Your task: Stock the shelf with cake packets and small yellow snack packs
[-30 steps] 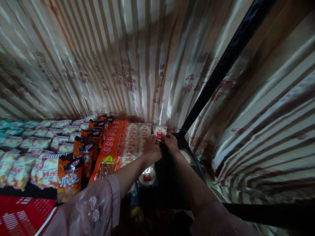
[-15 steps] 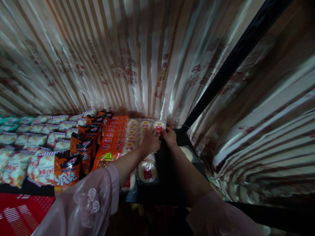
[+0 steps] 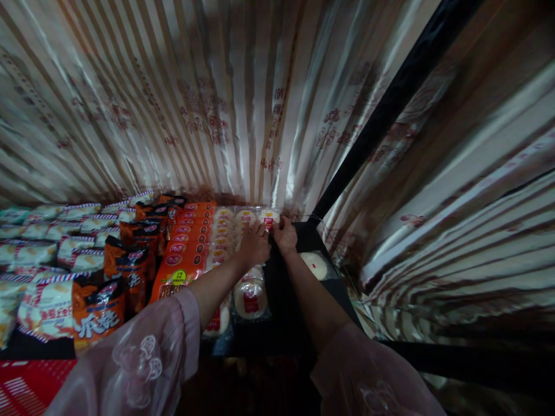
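Observation:
A round white cake in a clear packet with a red label (image 3: pixel 269 217) lies at the back end of the black shelf (image 3: pixel 280 289). At its lower left edge is my left hand (image 3: pixel 255 245), fingers bent onto the plastic. My right hand (image 3: pixel 285 234) pinches the packet's right edge. Beneath and in front of my left wrist runs a row of similar packets, the nearest being a round white cake packet (image 3: pixel 250 300). Another row of these packets (image 3: pixel 222 242) is just to the left, partly covered by my left forearm. A single white round packet (image 3: pixel 314 264) sits right of my right forearm.
Overlapping orange packs (image 3: pixel 186 237), orange-and-black bags (image 3: pixel 99 312) and white snack bags (image 3: pixel 47 303) fill the shelf leftward. A red basket (image 3: pixel 34 387) is at lower left. Behind hangs a pleated curtain (image 3: pixel 243 104), and a black post (image 3: pixel 368 138) rises at the right corner.
The view has shifted slightly, so everything sits further left in the picture. Both hands remain at the same packet, with the right hand's fingers closed at its edge.

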Available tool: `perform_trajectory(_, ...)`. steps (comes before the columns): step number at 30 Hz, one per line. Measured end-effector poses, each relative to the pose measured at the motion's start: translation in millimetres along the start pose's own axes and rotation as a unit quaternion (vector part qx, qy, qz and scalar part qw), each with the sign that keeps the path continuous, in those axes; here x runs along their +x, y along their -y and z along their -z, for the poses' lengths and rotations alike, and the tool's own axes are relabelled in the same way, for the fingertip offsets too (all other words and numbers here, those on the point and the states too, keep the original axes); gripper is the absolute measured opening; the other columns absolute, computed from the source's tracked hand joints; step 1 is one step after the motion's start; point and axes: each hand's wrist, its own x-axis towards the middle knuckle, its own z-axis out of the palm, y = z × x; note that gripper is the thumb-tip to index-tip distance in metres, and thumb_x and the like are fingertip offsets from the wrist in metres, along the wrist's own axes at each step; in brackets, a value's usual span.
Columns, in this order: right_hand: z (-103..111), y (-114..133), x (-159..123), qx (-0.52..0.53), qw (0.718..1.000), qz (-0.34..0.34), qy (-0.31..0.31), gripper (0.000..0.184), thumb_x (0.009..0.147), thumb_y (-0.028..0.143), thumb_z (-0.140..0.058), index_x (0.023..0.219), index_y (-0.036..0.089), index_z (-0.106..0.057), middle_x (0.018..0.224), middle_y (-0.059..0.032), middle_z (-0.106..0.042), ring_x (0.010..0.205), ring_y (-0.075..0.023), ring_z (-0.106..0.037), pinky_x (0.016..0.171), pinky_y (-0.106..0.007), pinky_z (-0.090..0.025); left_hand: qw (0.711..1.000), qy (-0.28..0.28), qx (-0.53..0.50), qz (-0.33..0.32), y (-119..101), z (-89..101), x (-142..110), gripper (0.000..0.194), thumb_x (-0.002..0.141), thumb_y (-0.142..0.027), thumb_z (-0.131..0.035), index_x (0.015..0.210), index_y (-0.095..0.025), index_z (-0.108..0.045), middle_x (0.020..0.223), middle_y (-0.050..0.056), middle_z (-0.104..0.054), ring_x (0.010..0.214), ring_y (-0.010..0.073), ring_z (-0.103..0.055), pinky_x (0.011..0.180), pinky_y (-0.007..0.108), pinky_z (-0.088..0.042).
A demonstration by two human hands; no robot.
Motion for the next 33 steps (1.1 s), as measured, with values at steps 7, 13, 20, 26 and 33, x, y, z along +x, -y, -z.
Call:
perform_trajectory(7, -4.5, 1.9, -10.4, -0.006, 0.999, 0.005, -0.034, 0.043, 0.083, 0.028, -0.047, 0.124, 0.019, -0.055, 0.099, -0.0106, -0.061, 0.098, -0.0222, -0.054, 0.086, -0.032, -0.043, 1.0, 0.004, -0.008, 0.007, 0.1, -3.1, 0.7, 0.047, 0.084, -0.029, -0.044, 0.126, -0.012, -0.052, 0.142, 0.014, -0.041, 0.136, 0.03, -0.024, 0.113, 0.054, -0.009)
perform_trajectory(13, 3.5, 1.5, -5.7, 0.004, 1.0, 0.026, -0.003, 0.047, 0.08, 0.024, -0.048, 0.126, 0.018, -0.054, 0.095, -0.0082, -0.064, 0.092, -0.0195, -0.056, 0.088, -0.032, -0.043, 1.0, -0.003, -0.003, 0.016, -4.5, 1.7, 1.2, 0.046, 0.084, -0.031, -0.045, 0.124, -0.009, -0.055, 0.139, 0.016, -0.044, 0.134, 0.0318, -0.029, 0.112, 0.054, -0.014)
perform_trajectory(20, 27.9, -3.1, -24.1, -0.018, 0.994, 0.09, -0.061, 0.037, 0.079, 0.02, -0.045, 0.11, 0.015, -0.065, 0.107, -0.012, -0.061, 0.097, -0.0202, -0.055, 0.088, -0.032, -0.044, 0.999, -0.029, -0.014, 0.008, -5.4, 4.4, 1.7, 0.037, 0.083, -0.028, -0.046, 0.112, -0.012, -0.063, 0.134, 0.016, -0.049, 0.134, 0.0312, -0.03, 0.113, 0.054, -0.01)
perform_trajectory(26, 63.3, -22.0, -48.9, -0.095, 0.983, 0.129, -0.091, 0.039, 0.08, 0.015, -0.039, 0.11, 0.014, -0.064, 0.112, -0.0127, -0.063, 0.109, -0.0231, -0.051, 0.097, -0.039, -0.036, 0.999, 0.026, -0.031, -0.006, -31.5, 21.2, -2.3, 0.036, 0.082, -0.016, -0.042, 0.111, -0.007, -0.062, 0.139, 0.018, -0.043, 0.135, 0.0292, -0.029, 0.114, 0.05, -0.014)
perform_trajectory(33, 82.1, -45.1, -93.1, -0.17, 0.98, 0.064, -0.081, 0.039, 0.082, 0.019, -0.04, 0.111, 0.016, -0.065, 0.124, -0.0121, -0.059, 0.119, -0.0267, -0.047, 0.099, -0.04, -0.035, 0.987, 0.09, -0.104, -0.079, -81.1, 21.4, -23.8, 0.052, 0.08, -0.013, -0.041, 0.132, -0.007, -0.044, 0.143, 0.013, -0.04, 0.138, 0.02, -0.026, 0.112, 0.033, -0.026)
